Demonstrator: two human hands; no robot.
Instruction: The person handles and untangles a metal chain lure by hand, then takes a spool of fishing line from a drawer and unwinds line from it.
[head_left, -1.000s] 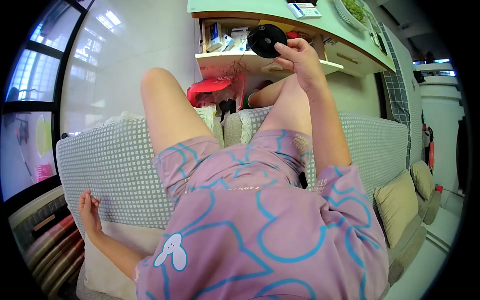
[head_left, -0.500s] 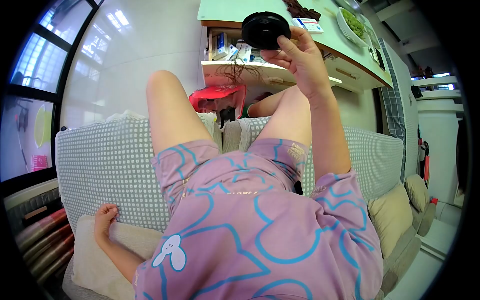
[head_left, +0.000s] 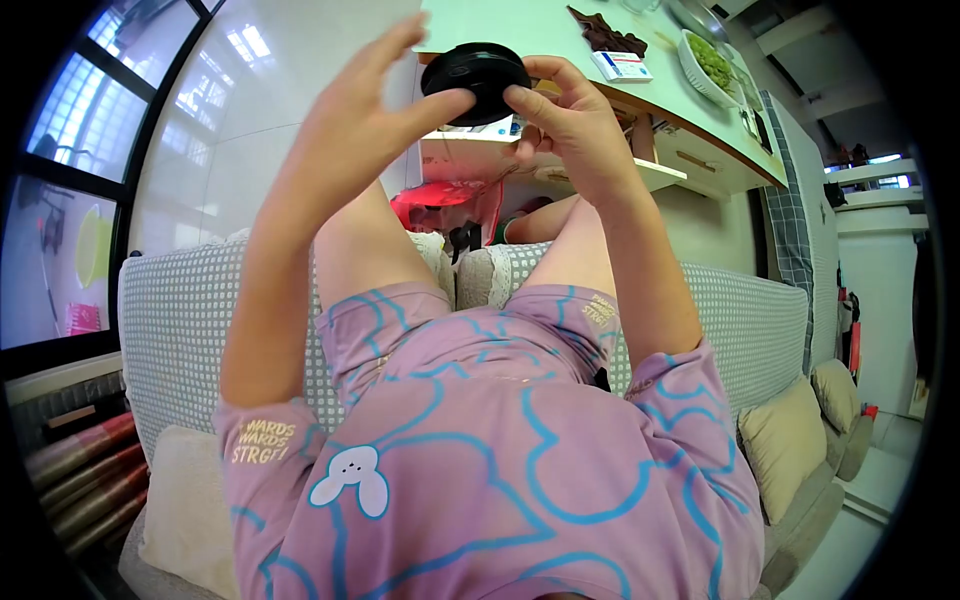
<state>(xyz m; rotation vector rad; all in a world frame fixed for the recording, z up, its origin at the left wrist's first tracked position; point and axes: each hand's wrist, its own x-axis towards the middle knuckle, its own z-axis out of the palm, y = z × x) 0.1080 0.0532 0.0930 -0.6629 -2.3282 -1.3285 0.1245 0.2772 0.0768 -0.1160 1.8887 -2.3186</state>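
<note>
Disc [head_left: 474, 80] pinched by right hand [head_left: 585, 135]; left hand [head_left: 358, 125] has risen, spread open, thumb on it.

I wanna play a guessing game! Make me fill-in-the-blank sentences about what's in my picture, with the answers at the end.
Between the left hand and the right hand is a round disc whose colour is ____.
The drawer under the tabletop is not shut but ____.
The stuff in the white bowl is coloured ____.
The floppy-eared character on the shirt is coloured ____.

Missing words: black; open; green; white.
</note>
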